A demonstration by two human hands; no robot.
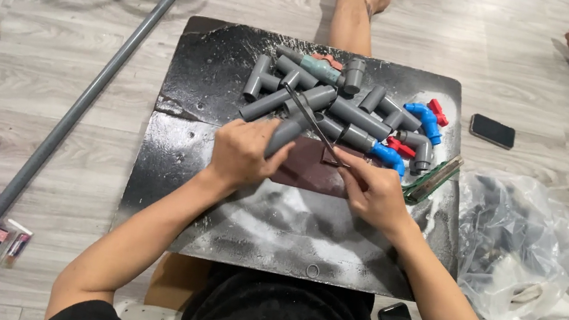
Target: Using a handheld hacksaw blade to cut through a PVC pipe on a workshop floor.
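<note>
While the left hand point(245, 155) clamps a grey pipe point(286, 135) on the black board point(175, 168), I see the right hand point(371, 189) closed on a thin blade point(314, 122) laid across it. Pipe rests at the board's middle, just in front of a heap of grey fittings point(349, 106) with blue and red valves point(425, 121). White dust on the board suggests cutting or scraping under way; I judge this piece unfinished, no joint made yet
</note>
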